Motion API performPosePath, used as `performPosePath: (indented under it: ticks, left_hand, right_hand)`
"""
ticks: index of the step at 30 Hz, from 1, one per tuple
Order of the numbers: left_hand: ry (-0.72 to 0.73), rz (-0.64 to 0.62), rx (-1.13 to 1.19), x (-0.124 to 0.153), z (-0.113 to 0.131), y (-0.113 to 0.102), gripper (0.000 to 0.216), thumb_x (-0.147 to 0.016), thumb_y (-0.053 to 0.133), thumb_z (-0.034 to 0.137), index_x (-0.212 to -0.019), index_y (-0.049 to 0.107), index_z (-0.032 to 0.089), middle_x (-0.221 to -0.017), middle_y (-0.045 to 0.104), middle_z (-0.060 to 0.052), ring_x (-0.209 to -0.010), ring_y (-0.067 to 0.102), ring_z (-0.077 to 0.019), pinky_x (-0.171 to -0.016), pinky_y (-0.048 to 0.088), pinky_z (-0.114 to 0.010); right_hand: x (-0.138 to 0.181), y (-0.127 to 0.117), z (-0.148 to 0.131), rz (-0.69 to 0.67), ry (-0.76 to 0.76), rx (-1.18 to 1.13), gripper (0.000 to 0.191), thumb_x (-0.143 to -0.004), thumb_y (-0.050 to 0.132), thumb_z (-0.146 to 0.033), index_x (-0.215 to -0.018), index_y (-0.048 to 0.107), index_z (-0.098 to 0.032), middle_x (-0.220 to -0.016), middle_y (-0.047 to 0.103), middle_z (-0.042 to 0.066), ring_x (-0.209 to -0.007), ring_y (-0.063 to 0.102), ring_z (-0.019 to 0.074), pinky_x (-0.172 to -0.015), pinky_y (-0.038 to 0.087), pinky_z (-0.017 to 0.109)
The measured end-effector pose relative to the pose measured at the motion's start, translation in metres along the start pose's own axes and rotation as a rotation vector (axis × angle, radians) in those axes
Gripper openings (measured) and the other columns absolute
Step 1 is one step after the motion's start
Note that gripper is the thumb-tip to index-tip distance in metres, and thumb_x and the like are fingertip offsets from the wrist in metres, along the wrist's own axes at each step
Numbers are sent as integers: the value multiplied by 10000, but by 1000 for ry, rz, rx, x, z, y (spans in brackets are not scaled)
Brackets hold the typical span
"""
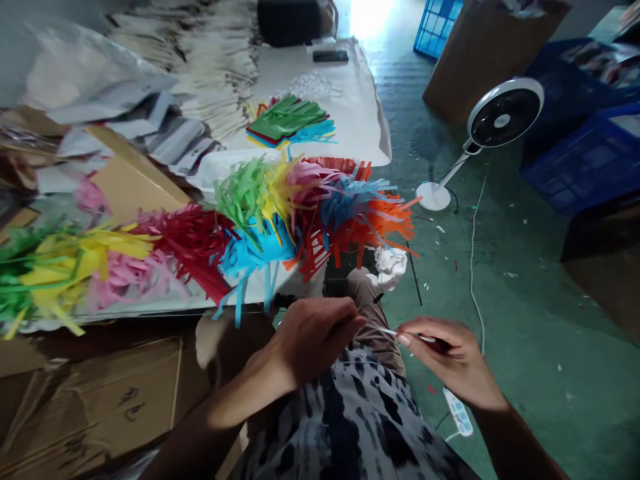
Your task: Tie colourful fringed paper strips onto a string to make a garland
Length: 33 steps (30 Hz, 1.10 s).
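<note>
Above my lap, my right hand [453, 357] pinches a thin white strip [387, 330] between thumb and fingertips. The strip runs across toward my left hand [317, 340], whose fingers are curled closed with the back of the hand facing up. The left fingertips are hidden, so their hold on the strip's other end cannot be made out. Beyond both hands, a row of fringed paper tassels in orange [390, 223], light blue [260, 243], dark red [193, 233], yellow [90, 257] and other colours lies along the table's near edge.
Flat fringed paper sheets [290, 120] are stacked on the white-covered table [373, 100]. White and grey packets [175, 137] pile up at left. Cardboard [115, 400] lies below the table. On the green floor stand a fan [505, 117], blue crates [580, 160] and a power strip [457, 412].
</note>
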<state>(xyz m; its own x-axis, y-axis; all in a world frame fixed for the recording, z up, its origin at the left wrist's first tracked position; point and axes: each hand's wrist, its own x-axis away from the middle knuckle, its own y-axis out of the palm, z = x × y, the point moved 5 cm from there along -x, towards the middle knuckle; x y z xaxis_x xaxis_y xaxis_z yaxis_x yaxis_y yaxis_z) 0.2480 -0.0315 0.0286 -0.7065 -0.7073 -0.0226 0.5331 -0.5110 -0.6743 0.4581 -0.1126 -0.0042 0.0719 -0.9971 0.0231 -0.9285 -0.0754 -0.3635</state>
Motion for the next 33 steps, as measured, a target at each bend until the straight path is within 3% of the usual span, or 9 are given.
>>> performPosePath:
  ticks: [2, 6, 9, 11, 16, 20, 24, 27, 33]
  left_hand:
    - [24, 17, -28, -8, 4, 2, 325, -1064, 549, 335, -773, 585, 195, -658, 624, 32, -574, 545, -106, -578, 330, -263]
    - [108, -18, -106, -17, 16, 14, 278, -1049, 538, 275, -788, 593, 200, -681, 674, 6, -606, 606, -140, -563, 294, -294]
    - [133, -32, -104, -22, 20, 16, 224, -1028, 527, 225, -822, 608, 194, -729, 702, -11, -634, 629, -152, -571, 306, -298]
    - [96, -23, -59, -24, 16, 9, 233, -1034, 544, 255, -823, 618, 190, -717, 683, 0, -634, 617, -140, -580, 326, -284]
    - [-20, 36, 69, -33, -12, -24, 315, -1027, 611, 354, -762, 630, 185, -615, 560, 57, -557, 479, -87, -564, 306, -255]
    - [-27, 152, 88, -54, -34, -49, 322, -1033, 585, 348, -759, 616, 180, -629, 543, 54, -575, 435, -89, -581, 320, -258]
    - [40, 200, -124, -82, -49, -55, 260, -1054, 555, 327, -857, 646, 184, -738, 650, 4, -672, 537, -127, -627, 356, -281]
    - [137, 159, -473, -98, -56, -46, 176, -1046, 563, 296, -998, 686, 180, -941, 724, -72, -871, 609, -202, -714, 397, -325]
    - [161, 229, -710, -119, -71, -34, 205, -1020, 562, 293, -969, 726, 182, -1029, 695, -119, -1017, 590, -283, -859, 447, -420]
  right_hand:
    - [2, -8, 0, -6, 34, 133, 203, -981, 694, -358, -1148, 805, -323, -1125, 769, 76, -874, 736, 221, -664, 613, 320]
    - [1, -1, -9, -18, 82, 62, 549, -1014, 629, -406, -1552, 524, -414, -1580, 544, 83, -1248, 673, 290, -962, 632, 455]
    - [-8, 23, -14, -103, 154, -200, 486, -1055, 564, -432, -1537, 519, -394, -1424, 666, 71, -1178, 695, 238, -1008, 597, 403]
    - [-16, 29, -13, -77, 178, -267, 351, -1051, 577, -451, -1373, 653, -336, -1155, 748, 50, -979, 708, 199, -878, 595, 324]
    - [-37, 4, -3, 110, 96, -27, 264, -977, 702, -465, -860, 766, -237, -635, 514, -31, -578, 412, 117, -537, 317, 260]
    - [-58, -13, -5, 12, 44, 110, 271, -968, 711, -482, -869, 781, -240, -593, 468, -45, -535, 343, 108, -507, 226, 274]
    - [-80, -19, -18, -75, -40, 158, 269, -1004, 668, -452, -860, 734, -234, -798, 681, 10, -743, 599, 153, -653, 428, 278]
    - [-98, -24, -16, 51, -22, -9, 281, -1015, 644, -481, -876, 672, -238, -722, 607, -11, -674, 555, 140, -644, 448, 277]
    - [-131, -26, 2, 335, 52, -263, 369, -934, 687, -600, -862, 589, -252, -603, 376, -68, -477, 264, 101, -448, 199, 263]
